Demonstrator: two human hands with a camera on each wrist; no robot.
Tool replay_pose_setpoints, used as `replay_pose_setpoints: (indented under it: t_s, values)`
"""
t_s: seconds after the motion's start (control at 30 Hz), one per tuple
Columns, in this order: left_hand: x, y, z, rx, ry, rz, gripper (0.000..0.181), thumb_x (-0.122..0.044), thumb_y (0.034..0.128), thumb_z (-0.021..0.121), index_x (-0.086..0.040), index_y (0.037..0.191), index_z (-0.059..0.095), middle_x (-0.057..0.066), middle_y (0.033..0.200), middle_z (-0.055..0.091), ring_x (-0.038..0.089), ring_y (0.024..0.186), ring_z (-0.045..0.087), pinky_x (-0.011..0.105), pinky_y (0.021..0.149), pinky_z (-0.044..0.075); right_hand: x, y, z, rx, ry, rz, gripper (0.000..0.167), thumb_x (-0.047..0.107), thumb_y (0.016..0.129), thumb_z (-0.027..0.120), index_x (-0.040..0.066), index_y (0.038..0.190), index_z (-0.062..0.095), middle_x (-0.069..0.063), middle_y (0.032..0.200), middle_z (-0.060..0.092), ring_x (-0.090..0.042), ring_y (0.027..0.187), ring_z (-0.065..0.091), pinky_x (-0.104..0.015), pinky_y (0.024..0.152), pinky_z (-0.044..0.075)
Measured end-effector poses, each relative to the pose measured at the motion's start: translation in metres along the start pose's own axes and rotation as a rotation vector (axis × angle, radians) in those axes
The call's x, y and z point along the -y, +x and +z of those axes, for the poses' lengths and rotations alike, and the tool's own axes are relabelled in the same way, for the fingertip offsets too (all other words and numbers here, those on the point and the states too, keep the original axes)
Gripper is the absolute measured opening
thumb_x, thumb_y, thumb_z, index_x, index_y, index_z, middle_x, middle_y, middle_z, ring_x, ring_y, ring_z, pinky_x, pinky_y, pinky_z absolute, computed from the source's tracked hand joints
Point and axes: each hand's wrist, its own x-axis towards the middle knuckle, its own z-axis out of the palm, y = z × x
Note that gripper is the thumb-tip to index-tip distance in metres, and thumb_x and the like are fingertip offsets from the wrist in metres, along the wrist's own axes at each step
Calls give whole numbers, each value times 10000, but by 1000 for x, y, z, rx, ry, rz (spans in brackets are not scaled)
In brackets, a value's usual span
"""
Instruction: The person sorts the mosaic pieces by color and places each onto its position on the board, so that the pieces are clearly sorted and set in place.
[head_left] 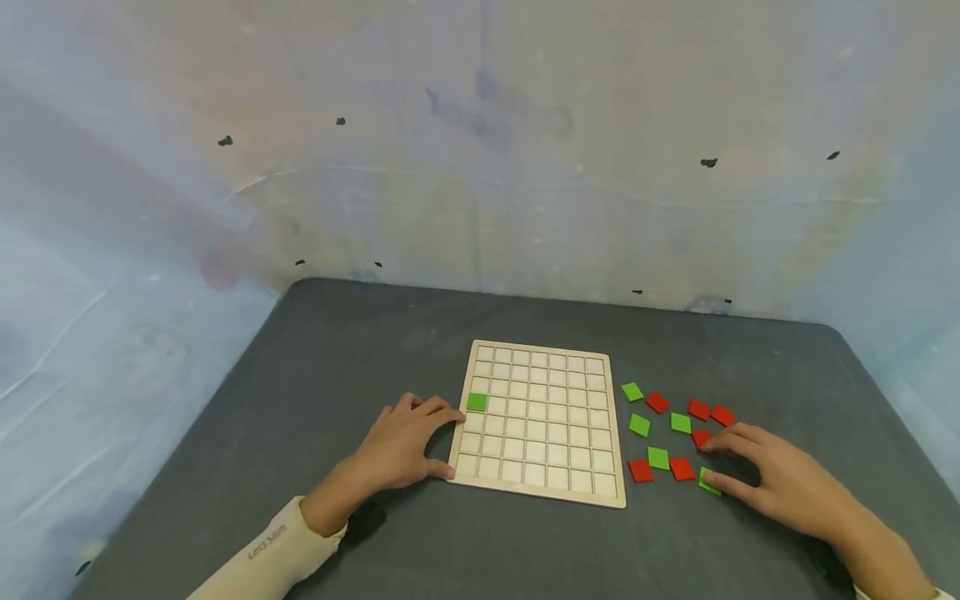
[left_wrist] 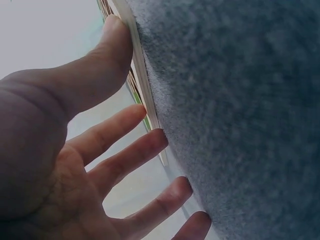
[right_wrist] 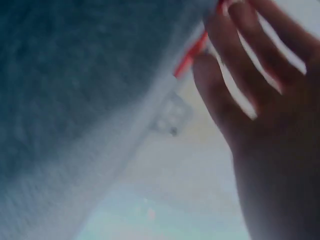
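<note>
Board (head_left: pixel 557 429), pale wood, gridded in cells. Flat on the dark table (head_left: pixel 360 350), between both hands, set slightly askew. One green tile (head_left: pixel 476 402) in the left column, about midway down.

Left hand (head_left: pixel 408 437): fingers straight and apart, thumb and index tip at the board's left edge, thumb close to the near corner. No grasp around the rim.

Right hand (head_left: pixel 791 479): well apart from the board, among loose tiles (head_left: pixel 681 422). Thumb and forefinger parted; thumb at a green piece (head_left: pixel 703 482), forefinger at a red piece (head_left: pixel 698 435), nothing clamped between. Firmness of contact: cannot tell, right wrist view blurred.

Loose stock, right of the board: other red tiles (head_left: pixel 657 402) and green tiles (head_left: pixel 639 425), scattered flat, some in close pairs.

Risks, by judgement: piece skidding instead of lifting, from a downward press on thin stock; neighbour knocked aside, from tight spacing around the fingertips; two pieces caught at once, from thumb and forefinger set on different ones; gridded tile nudged out of its cell, from the left index tip just beside it; board slid or skewed, from uneven push on one edge only, without anything bracing the opposite side.
</note>
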Motion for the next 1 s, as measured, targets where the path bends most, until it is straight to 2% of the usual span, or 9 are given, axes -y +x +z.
replay_pose_setpoints:
  t_s: [0.2, 0.5, 0.63, 0.8, 1.0]
  values:
    - [-1, 1, -2, -1, 6, -20, 691, -462, 697, 868, -321, 1325, 617, -51, 1345, 574, 303, 1212, 494, 539, 917, 435, 8, -1, 0, 43, 13, 28, 433, 683, 730, 741, 407, 1055, 664, 239, 1000, 583, 33, 890, 570, -348, 766, 534]
    - [-3, -2, -2, 24, -12, -9, 690, -454, 704, 866, -308, 1330, 616, -49, 1337, 572, 303, 1199, 497, 550, 906, 433, 4, -6, 1, 58, 94, 33, 403, 615, 728, 782, 399, 1049, 670, 236, 980, 571, 93, 861, 509, -281, 723, 507]
    - [-3, -2, -2, 31, -10, -4, 691, -455, 714, 858, -307, 1341, 607, -54, 1337, 570, 291, 1189, 497, 542, 891, 436, 1, -6, 3, 34, 96, 21, 358, 557, 741, 802, 402, 1038, 674, 247, 975, 575, 101, 853, 514, -266, 715, 505]
    - [-3, -4, -2, 37, 0, 10, 691, -464, 727, 845, -304, 1352, 598, -53, 1354, 562, 286, 1181, 500, 537, 873, 438, -2, -6, 6, -27, 88, -31, 298, 444, 767, 826, 394, 1024, 684, 256, 963, 570, 98, 832, 504, -248, 687, 490]
    - [-4, -4, -3, 20, 27, 27, 687, -475, 730, 839, -296, 1349, 602, -47, 1348, 566, 283, 1164, 509, 524, 843, 443, -4, -7, 8, -95, 91, -68, 302, 345, 762, 854, 377, 1013, 689, 249, 954, 566, 86, 814, 493, -231, 666, 472]
